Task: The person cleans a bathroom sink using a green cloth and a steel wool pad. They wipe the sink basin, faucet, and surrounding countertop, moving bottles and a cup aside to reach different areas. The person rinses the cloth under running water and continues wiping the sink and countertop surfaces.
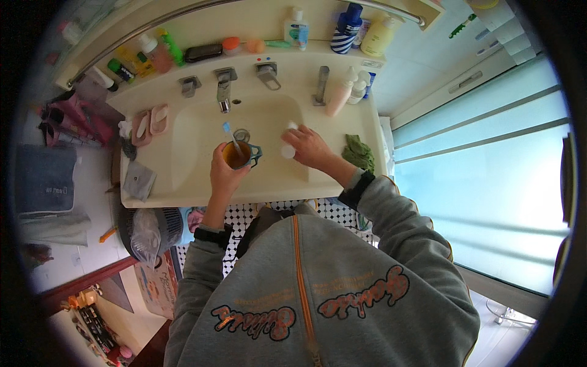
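Note:
Over the left part of the washbasin, my left hand holds a blue-green cup with a yellowish inside, its handle to the right. A toothbrush with a light blue head leans in the cup, head up. To the right, above the basin, my right hand is closed around a small white object with a rounded end, perhaps a tube or bottle; the fingers cover much of it. The chrome faucet stands beyond the cup. The basin's drain shows just behind the cup.
A pink pump bottle and a green cloth lie to the right. Pink soap dishes and a grey packet are at the left. Bottles and a black case line the back ledge, below a metal rail.

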Motion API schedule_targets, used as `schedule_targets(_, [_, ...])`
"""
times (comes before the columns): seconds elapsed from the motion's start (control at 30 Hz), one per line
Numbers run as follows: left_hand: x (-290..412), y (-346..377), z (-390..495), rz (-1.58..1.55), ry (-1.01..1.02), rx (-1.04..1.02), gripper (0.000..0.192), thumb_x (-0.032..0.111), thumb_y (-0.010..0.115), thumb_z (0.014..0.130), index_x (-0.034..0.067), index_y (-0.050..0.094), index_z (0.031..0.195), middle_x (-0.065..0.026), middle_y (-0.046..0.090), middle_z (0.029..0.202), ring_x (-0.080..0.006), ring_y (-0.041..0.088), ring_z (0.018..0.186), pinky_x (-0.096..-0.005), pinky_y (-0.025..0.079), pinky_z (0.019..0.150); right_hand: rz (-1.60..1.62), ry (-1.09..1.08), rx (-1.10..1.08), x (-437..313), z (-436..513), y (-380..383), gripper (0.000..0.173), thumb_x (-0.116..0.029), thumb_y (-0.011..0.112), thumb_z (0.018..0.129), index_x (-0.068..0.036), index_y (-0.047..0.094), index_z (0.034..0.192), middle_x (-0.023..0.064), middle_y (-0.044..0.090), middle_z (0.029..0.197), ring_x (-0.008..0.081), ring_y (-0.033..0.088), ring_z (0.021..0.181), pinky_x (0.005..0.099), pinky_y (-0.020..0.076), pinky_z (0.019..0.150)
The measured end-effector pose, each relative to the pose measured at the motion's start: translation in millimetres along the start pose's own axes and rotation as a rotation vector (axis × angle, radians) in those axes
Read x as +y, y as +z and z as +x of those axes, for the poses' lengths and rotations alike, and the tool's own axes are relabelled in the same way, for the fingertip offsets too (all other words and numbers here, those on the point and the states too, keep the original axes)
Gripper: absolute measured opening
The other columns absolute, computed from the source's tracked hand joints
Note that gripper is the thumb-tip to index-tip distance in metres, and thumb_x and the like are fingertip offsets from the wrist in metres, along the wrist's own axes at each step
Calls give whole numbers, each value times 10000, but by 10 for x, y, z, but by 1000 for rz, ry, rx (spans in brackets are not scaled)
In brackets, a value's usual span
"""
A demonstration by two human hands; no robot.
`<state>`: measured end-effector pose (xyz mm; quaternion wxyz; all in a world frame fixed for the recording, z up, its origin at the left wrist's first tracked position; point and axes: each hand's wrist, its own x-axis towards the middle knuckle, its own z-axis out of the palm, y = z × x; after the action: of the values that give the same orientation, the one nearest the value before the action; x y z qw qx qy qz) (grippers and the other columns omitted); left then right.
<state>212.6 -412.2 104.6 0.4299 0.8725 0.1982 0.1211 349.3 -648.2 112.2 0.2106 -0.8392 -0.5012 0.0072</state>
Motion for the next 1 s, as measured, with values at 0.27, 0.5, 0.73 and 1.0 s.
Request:
schedule_targets(0.27, [-123,-315,-96,6,-82,41,817,164,811,590,39,387,1277,-167,506,1221,-316,511,1127,-392,426,942,949,545,310,604,997,715,462,-13,652,749,-65,486,1178,53,559,1108,220,534,1032,327,428,885])
schedule_targets(0.5, [-303,-596,-68,-30,-71,83,782,159,791,607,33,393,1268,-168,508,1214,-317,516,1121,-394,427,939,1192,796,322,916,1352,727,448,-91,631,813,-44,463,1226,49,564,1080,193,526,1009,356,423,841])
schedule_targets(0.73, [-565,-612,96,-75,-83,35,768,181,782,601,37,405,1254,-163,511,1199,-321,513,1115,-395,433,917,1303,740,440,501,1164,561,318,-101,617,830,-83,503,1126,18,559,993,132,523,913,318,437,739])
schedule_targets(1.0, [-597,-748,251,60,-42,32,792,108,813,615,27,372,1268,-171,506,1205,-288,520,1128,-375,433,958,1650,1025,471,-224,1095,1239,266,-43,583,849,-116,483,1085,19,555,1036,177,554,957,369,491,768])
